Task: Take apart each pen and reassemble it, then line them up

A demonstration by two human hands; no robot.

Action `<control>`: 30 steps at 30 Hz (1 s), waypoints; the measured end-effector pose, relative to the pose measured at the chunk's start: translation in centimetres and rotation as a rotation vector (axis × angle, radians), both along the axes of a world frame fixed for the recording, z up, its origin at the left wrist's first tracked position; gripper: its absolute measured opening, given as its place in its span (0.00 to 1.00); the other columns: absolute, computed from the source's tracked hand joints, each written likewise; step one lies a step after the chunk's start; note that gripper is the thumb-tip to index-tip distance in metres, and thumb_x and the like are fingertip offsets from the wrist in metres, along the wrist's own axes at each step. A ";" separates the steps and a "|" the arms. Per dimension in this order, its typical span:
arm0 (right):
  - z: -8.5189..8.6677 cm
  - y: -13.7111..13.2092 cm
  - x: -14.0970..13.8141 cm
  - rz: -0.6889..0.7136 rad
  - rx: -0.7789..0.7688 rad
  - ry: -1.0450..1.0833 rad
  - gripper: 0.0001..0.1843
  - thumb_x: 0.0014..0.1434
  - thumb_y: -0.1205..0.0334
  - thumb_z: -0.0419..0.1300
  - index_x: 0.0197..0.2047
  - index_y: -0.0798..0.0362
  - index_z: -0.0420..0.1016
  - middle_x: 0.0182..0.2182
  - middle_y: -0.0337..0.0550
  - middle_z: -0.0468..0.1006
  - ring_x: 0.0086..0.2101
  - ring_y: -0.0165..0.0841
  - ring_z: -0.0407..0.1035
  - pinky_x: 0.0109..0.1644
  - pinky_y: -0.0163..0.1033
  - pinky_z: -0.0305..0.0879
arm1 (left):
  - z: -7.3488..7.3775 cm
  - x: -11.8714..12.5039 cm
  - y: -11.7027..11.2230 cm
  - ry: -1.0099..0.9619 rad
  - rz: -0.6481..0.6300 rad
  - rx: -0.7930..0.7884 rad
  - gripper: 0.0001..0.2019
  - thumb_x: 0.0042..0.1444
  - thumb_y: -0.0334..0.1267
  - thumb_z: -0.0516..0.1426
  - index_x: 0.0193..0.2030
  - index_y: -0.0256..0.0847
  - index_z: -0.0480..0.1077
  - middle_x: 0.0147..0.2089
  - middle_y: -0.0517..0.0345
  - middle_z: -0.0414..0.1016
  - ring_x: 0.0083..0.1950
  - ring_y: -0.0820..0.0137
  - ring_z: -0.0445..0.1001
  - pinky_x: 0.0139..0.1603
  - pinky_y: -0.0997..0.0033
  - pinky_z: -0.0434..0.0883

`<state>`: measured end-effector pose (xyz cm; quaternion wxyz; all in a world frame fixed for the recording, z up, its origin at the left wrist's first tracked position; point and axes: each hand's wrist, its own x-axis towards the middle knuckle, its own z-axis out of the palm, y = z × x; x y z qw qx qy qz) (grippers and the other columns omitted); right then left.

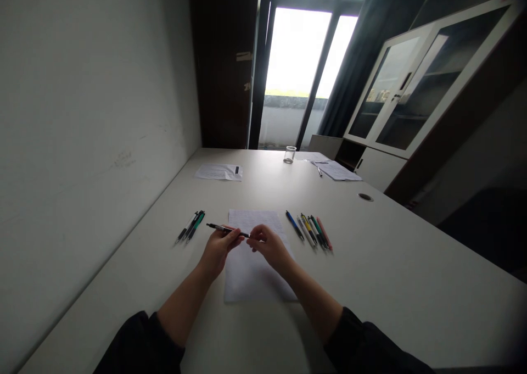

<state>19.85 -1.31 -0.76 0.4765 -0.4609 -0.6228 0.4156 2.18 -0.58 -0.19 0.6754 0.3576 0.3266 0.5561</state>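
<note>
A dark pen (220, 229) is held level above a lined white sheet (253, 275) on the table. My left hand (220, 249) is closed round the pen's middle. Pinching its right end, my right hand (267, 244) has its fingers closed too. The pen's left tip sticks out past my left hand. Left of the sheet lie three pens (190, 227) side by side. To the right of the sheet lies a row of several coloured pens (309, 230).
The white table (395, 264) runs along a wall on the left. At the far end are a folded paper (219, 171), a clear glass (290, 154) and sheets with a pen (335, 170). A cable hole (365, 197) sits right; a glass-door cabinet (411, 94) stands beyond.
</note>
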 end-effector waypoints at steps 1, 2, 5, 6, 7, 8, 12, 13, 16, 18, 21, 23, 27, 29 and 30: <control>0.0 0.0 0.0 -0.010 -0.001 0.030 0.20 0.49 0.52 0.69 0.40 0.52 0.69 0.29 0.37 0.75 0.29 0.31 0.72 0.31 0.36 0.71 | 0.0 0.0 0.0 -0.005 -0.004 -0.001 0.13 0.46 0.38 0.69 0.34 0.34 0.72 0.33 0.56 0.77 0.35 0.71 0.78 0.43 0.71 0.74; 0.1 0.0 -0.1 -0.009 -0.016 0.052 0.22 0.49 0.50 0.68 0.42 0.52 0.69 0.30 0.37 0.75 0.29 0.31 0.72 0.31 0.36 0.72 | 0.0 0.0 0.0 -0.009 -0.010 0.001 0.13 0.46 0.38 0.69 0.34 0.34 0.72 0.33 0.56 0.77 0.35 0.71 0.78 0.43 0.71 0.74; 0.4 -0.1 -0.1 0.061 -0.117 0.064 0.21 0.59 0.43 0.58 0.39 0.55 0.72 0.27 0.41 0.76 0.26 0.30 0.72 0.30 0.37 0.71 | -0.2 0.0 0.1 -0.005 -0.018 0.005 0.13 0.47 0.38 0.69 0.34 0.34 0.72 0.34 0.55 0.78 0.36 0.71 0.78 0.44 0.71 0.74; 0.5 -0.2 -0.1 0.087 -0.148 0.061 0.23 0.61 0.42 0.55 0.35 0.56 0.73 0.26 0.42 0.76 0.24 0.30 0.71 0.29 0.37 0.70 | -0.2 0.0 0.1 -0.003 -0.014 0.004 0.13 0.47 0.38 0.69 0.34 0.34 0.72 0.33 0.56 0.78 0.36 0.71 0.78 0.44 0.71 0.74; 0.6 -0.3 -0.1 0.105 -0.166 0.056 0.24 0.62 0.42 0.53 0.32 0.57 0.73 0.25 0.43 0.76 0.23 0.30 0.71 0.29 0.37 0.69 | -0.3 0.0 0.1 -0.001 -0.010 0.002 0.13 0.47 0.38 0.69 0.34 0.34 0.72 0.33 0.56 0.77 0.36 0.71 0.78 0.44 0.71 0.74; 0.7 -0.3 -0.1 0.108 -0.164 0.055 0.23 0.61 0.43 0.55 0.31 0.57 0.73 0.24 0.42 0.76 0.23 0.30 0.70 0.29 0.37 0.69 | -0.4 -0.1 0.2 0.000 -0.008 0.001 0.13 0.47 0.38 0.69 0.34 0.35 0.72 0.33 0.56 0.77 0.36 0.71 0.78 0.44 0.71 0.74; 0.7 -0.3 0.0 0.021 -0.080 0.086 0.17 0.51 0.51 0.68 0.36 0.54 0.71 0.26 0.37 0.75 0.27 0.30 0.71 0.34 0.38 0.70 | -0.4 -0.1 0.2 -0.012 -0.010 -0.004 0.14 0.46 0.38 0.69 0.34 0.34 0.72 0.33 0.56 0.77 0.36 0.70 0.78 0.45 0.70 0.74; 0.6 -0.3 0.0 0.012 -0.076 0.102 0.19 0.48 0.52 0.69 0.39 0.53 0.71 0.27 0.36 0.75 0.28 0.31 0.72 0.35 0.38 0.71 | -0.4 -0.1 0.2 -0.018 -0.014 -0.006 0.14 0.46 0.38 0.69 0.34 0.34 0.72 0.34 0.56 0.77 0.36 0.70 0.79 0.45 0.69 0.75; 0.6 -0.2 0.0 0.028 -0.109 0.124 0.19 0.50 0.51 0.68 0.40 0.54 0.72 0.26 0.37 0.76 0.27 0.31 0.72 0.34 0.39 0.71 | -0.3 0.0 0.2 -0.029 -0.016 -0.012 0.15 0.45 0.39 0.70 0.34 0.35 0.71 0.34 0.56 0.77 0.36 0.70 0.79 0.45 0.69 0.75; 0.6 -0.2 0.0 0.029 -0.121 0.132 0.16 0.53 0.50 0.65 0.35 0.55 0.73 0.25 0.39 0.76 0.26 0.31 0.72 0.34 0.39 0.71 | -0.4 0.0 0.2 -0.027 -0.001 -0.020 0.15 0.45 0.39 0.70 0.34 0.35 0.71 0.33 0.57 0.77 0.35 0.70 0.79 0.44 0.69 0.75; 0.3 -0.1 0.1 0.022 -0.136 0.172 0.15 0.53 0.51 0.65 0.33 0.56 0.74 0.25 0.41 0.78 0.25 0.31 0.72 0.31 0.38 0.71 | -0.5 0.0 0.3 -0.030 0.007 -0.023 0.15 0.45 0.38 0.70 0.35 0.35 0.71 0.32 0.57 0.77 0.35 0.72 0.78 0.43 0.71 0.75; -0.1 0.0 0.2 0.026 -0.151 0.195 0.15 0.53 0.52 0.65 0.34 0.56 0.75 0.26 0.42 0.79 0.25 0.30 0.72 0.31 0.37 0.71 | -0.7 0.0 0.3 -0.035 0.010 -0.025 0.15 0.46 0.38 0.69 0.35 0.35 0.71 0.33 0.58 0.77 0.34 0.72 0.78 0.43 0.71 0.75; -1.0 0.4 0.2 0.020 -0.165 0.210 0.16 0.52 0.51 0.66 0.35 0.56 0.76 0.28 0.44 0.81 0.27 0.32 0.75 0.35 0.39 0.73 | -0.9 0.0 0.4 -0.034 0.025 -0.040 0.15 0.45 0.38 0.70 0.35 0.36 0.70 0.33 0.57 0.77 0.35 0.72 0.78 0.44 0.70 0.75; -1.3 0.5 0.2 0.021 -0.163 0.202 0.17 0.53 0.51 0.65 0.37 0.56 0.76 0.30 0.45 0.81 0.29 0.33 0.76 0.38 0.41 0.74 | -1.0 0.1 0.4 -0.030 0.034 -0.043 0.16 0.45 0.39 0.70 0.35 0.36 0.70 0.33 0.57 0.77 0.35 0.71 0.78 0.45 0.69 0.74; -1.3 0.5 0.2 0.023 -0.153 0.189 0.17 0.54 0.51 0.64 0.39 0.56 0.75 0.31 0.46 0.82 0.30 0.34 0.77 0.39 0.42 0.74 | -0.9 0.1 0.4 -0.027 0.037 -0.043 0.16 0.44 0.39 0.70 0.35 0.36 0.70 0.33 0.57 0.77 0.35 0.71 0.78 0.45 0.69 0.74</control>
